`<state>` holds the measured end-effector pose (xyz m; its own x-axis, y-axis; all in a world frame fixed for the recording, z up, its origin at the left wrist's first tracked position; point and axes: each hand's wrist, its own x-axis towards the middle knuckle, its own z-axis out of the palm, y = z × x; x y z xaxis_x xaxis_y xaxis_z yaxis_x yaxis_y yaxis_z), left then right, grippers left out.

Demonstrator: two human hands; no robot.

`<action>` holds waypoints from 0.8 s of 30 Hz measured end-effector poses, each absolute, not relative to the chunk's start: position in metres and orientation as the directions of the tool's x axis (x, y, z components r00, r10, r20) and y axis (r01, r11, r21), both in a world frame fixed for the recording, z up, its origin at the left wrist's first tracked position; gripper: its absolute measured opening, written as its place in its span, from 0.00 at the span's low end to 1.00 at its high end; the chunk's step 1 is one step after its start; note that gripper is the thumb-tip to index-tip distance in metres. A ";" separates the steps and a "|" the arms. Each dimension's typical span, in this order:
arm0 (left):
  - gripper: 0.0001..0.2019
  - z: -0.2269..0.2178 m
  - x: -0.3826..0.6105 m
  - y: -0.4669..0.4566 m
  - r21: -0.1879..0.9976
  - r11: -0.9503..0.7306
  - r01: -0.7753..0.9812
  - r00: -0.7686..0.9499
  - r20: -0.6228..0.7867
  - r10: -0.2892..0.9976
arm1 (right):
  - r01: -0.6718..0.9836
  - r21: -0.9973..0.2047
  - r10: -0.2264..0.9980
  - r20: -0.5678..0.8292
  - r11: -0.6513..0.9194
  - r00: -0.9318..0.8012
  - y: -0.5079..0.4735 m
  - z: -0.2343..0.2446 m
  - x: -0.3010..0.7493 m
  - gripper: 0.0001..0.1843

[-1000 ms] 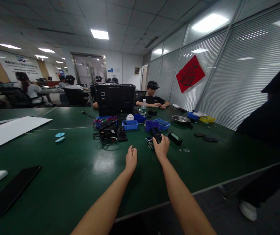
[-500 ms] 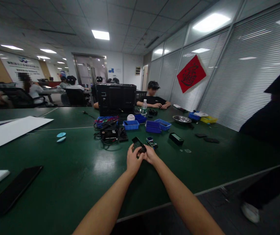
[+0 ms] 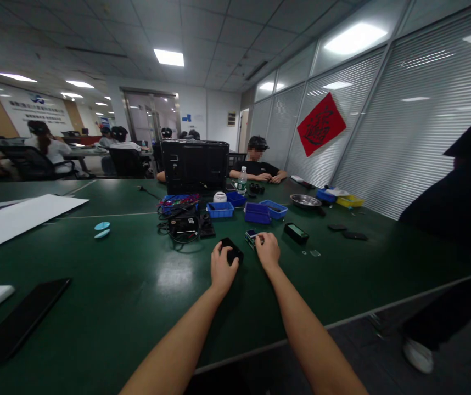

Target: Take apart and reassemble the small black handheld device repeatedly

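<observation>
My left hand [image 3: 221,267] rests on the green table [image 3: 128,285] with its fingers closed round a small black device [image 3: 231,250]. My right hand [image 3: 267,249] reaches just to the right of it, fingertips on a small circuit board [image 3: 251,236] with a blue and green face. I cannot make out whether those fingers grip the board or only touch it. Both forearms stretch out from the near edge.
Behind the hands lie a tangle of cables and a black unit [image 3: 183,225], blue bins [image 3: 257,212], a black box [image 3: 296,233], a steel bowl [image 3: 305,201] and a large black case [image 3: 196,166]. A dark tablet [image 3: 21,318] lies near left. A person [image 3: 260,164] sits opposite; another's dark shape [image 3: 458,208] stands right.
My right hand brought the black device from the far right to my left hand. The left hand now holds it down on the table, and the right hand has moved back to the circuit board.
</observation>
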<state>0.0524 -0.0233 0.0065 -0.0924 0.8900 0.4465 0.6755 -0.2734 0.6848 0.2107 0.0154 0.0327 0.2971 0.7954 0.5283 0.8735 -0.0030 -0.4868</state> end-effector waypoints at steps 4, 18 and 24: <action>0.15 0.003 0.051 -0.020 0.728 -0.243 0.641 -0.108 0.399 0.911 | 0.905 -0.418 0.848 0.452 -0.072 0.277 0.023 0.024 0.218 0.22; 0.15 0.003 0.049 -0.019 0.780 -0.224 0.584 -0.120 0.356 0.927 | 0.839 -0.521 0.883 0.304 -0.160 0.357 0.039 0.015 0.237 0.20; 0.13 0.004 0.047 -0.017 0.782 -0.229 0.579 -0.120 0.359 0.925 | 0.900 -0.403 0.883 0.344 -0.167 0.318 0.031 0.018 0.229 0.26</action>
